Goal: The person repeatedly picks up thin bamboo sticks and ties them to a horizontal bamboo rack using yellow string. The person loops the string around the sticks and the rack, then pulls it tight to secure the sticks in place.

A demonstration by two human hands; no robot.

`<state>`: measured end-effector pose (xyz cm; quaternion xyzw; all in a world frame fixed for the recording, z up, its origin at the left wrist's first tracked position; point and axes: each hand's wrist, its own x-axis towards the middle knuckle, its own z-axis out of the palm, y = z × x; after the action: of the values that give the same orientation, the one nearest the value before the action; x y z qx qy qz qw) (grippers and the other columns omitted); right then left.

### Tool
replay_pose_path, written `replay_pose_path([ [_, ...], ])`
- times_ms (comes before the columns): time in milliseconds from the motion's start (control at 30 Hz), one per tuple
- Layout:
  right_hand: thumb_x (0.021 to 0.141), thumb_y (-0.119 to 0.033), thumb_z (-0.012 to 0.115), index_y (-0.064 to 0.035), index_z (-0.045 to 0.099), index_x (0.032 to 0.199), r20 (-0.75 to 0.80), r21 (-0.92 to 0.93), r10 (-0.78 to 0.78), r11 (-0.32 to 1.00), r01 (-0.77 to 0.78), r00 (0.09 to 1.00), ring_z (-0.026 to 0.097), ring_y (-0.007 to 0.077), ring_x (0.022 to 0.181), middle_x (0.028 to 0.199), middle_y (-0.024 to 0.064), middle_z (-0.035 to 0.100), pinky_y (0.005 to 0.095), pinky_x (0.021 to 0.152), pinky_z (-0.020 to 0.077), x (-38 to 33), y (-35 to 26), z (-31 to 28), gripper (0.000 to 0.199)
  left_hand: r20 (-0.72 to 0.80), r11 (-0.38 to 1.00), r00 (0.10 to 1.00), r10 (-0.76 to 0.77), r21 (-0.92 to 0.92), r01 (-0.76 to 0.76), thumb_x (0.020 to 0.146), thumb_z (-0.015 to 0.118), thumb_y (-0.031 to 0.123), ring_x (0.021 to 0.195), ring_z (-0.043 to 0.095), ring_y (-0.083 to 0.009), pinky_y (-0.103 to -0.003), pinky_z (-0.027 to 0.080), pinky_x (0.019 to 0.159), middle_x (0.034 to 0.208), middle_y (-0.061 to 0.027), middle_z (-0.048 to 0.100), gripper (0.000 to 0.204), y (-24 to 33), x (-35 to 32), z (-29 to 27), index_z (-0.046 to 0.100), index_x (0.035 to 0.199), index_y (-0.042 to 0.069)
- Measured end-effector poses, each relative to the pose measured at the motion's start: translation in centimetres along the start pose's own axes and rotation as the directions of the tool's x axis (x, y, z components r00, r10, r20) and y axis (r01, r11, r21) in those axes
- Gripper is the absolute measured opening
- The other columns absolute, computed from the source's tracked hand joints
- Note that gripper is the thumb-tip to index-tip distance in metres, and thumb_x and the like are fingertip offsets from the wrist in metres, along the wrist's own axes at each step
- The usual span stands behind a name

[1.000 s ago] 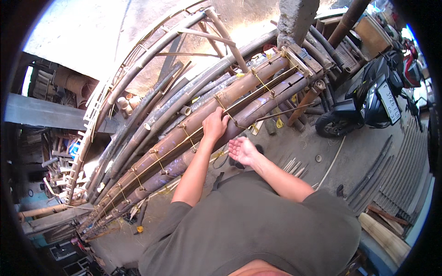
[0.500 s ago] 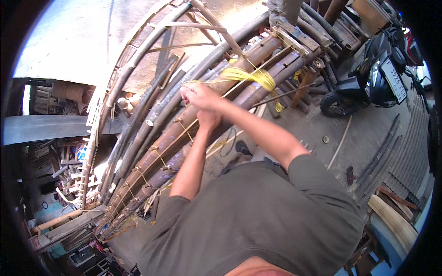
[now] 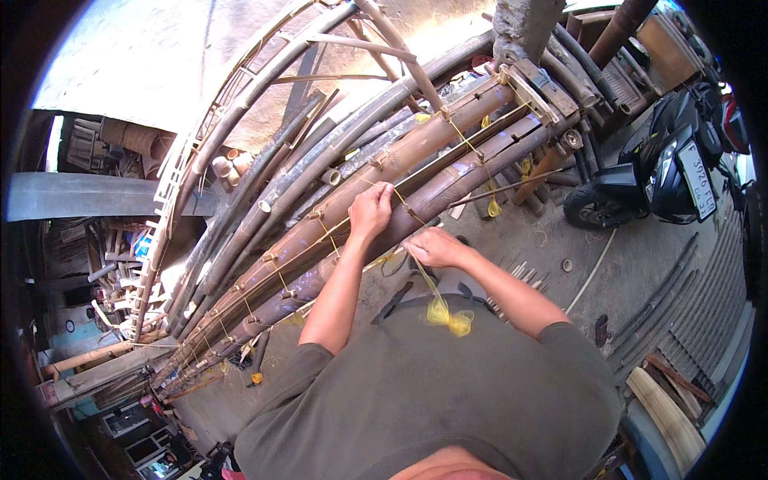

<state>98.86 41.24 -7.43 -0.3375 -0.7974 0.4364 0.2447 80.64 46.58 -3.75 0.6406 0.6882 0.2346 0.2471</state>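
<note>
Two long brown bamboo poles (image 3: pixel 436 132) run side by side at a slant, tied across at intervals with thin cord (image 3: pixel 280 276). My left hand (image 3: pixel 370 211) is closed in a fist against the poles; what lies in its fingers is hidden. Nearer my body, my right hand (image 3: pixel 436 246) is closed on yellow twine (image 3: pixel 430 278). From it dangles a bunched hank (image 3: pixel 446 316) of the same twine, in front of my shirt. A cord crosses the poles just beyond my hands.
Darker bamboo poles (image 3: pixel 308 172) lie beyond, beside a curved bamboo frame (image 3: pixel 240 92). A concrete post (image 3: pixel 524 32) stands at the far end. A motorcycle (image 3: pixel 648 176) is parked at the right. Thin sticks (image 3: pixel 520 280) lie on the floor.
My right hand, earlier crossed over my left, has swung back toward my body on the near side. The yellow hank, stretched over the poles before, now hangs below it.
</note>
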Motion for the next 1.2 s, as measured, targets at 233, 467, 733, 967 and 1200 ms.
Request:
replay_pose_path([
  [233, 0.090, -0.026, 0.051, -0.0007, 0.064, 0.072, 0.047, -0.141, 0.089, 0.987, -0.082, 0.995, 0.062, 0.0417, 0.071, 0.072, 0.0224, 0.063, 0.0505, 0.069, 0.0492, 0.0, -2.3, 0.4, 0.034, -0.127, 0.749, 0.991, -0.029, -0.660, -0.062, 0.097, 0.051, 0.019, 0.068, 0.063, -0.0140, -0.028, 0.044, 0.058, 0.072, -0.0094, 0.067, 0.024, -0.2, 11.8, -3.5, 0.069, 0.095, 0.002],
  [467, 0.083, -0.016, 0.056, -0.0042, 0.065, 0.099, -0.094, -0.467, 0.154, 0.866, -0.180, 0.984, 0.062, 0.0381, 0.089, 0.089, 0.0185, 0.065, 0.0475, 0.081, 0.0471, -0.5, -3.1, 5.2, 0.022, -0.143, 0.865, 0.939, -0.313, -0.450, 0.220, 0.088, 0.048, 0.021, 0.081, 0.067, -0.0353, -0.043, 0.051, 0.076, 0.085, -0.0226, 0.069, 0.032, -10.7, 19.0, 0.1, 0.068, 0.089, -0.005],
  [733, 0.094, -0.027, 0.054, -0.0069, 0.059, 0.116, 0.237, 0.837, 0.408, 0.374, -0.398, 0.882, 0.062, 0.0167, 0.092, 0.105, 0.0088, 0.064, 0.0329, 0.086, 0.0494, -0.6, -7.8, 17.3, 0.030, 0.080, 0.945, 0.990, 0.120, 0.296, -0.138, 0.095, 0.043, 0.028, 0.093, 0.062, -0.0450, -0.051, 0.048, 0.081, 0.093, -0.0327, 0.062, 0.044, -14.6, 5.3, -14.0, 0.066, 0.086, -0.007],
  [967, 0.092, -0.015, 0.045, -0.0039, 0.054, 0.077, -0.633, 0.773, 0.574, 0.429, 0.468, 0.519, 0.050, 0.0121, 0.066, 0.074, 0.0035, 0.054, 0.0295, 0.061, 0.0440, 12.5, -19.2, 17.0, 0.021, 0.260, 0.998, 0.966, 0.008, 0.056, -0.023, 0.085, 0.067, 0.027, 0.104, 0.062, -0.0355, -0.047, 0.048, 0.087, 0.109, -0.0228, 0.065, 0.035, -14.8, -7.7, -9.6, 0.058, 0.108, 0.003],
  [1200, 0.095, -0.033, 0.049, -0.0017, 0.067, 0.094, -0.149, -0.449, 0.156, 0.869, -0.207, 0.977, 0.067, 0.0275, 0.086, 0.088, 0.0170, 0.069, 0.0380, 0.077, 0.0500, 21.7, -13.8, 9.0, 0.036, 0.143, 1.000, 0.990, 0.009, 0.012, -0.010, 0.095, 0.047, 0.037, 0.108, 0.060, -0.0384, -0.048, 0.046, 0.091, 0.112, -0.0205, 0.065, 0.035, -15.0, -7.4, -10.4, 0.067, 0.112, 0.014],
])
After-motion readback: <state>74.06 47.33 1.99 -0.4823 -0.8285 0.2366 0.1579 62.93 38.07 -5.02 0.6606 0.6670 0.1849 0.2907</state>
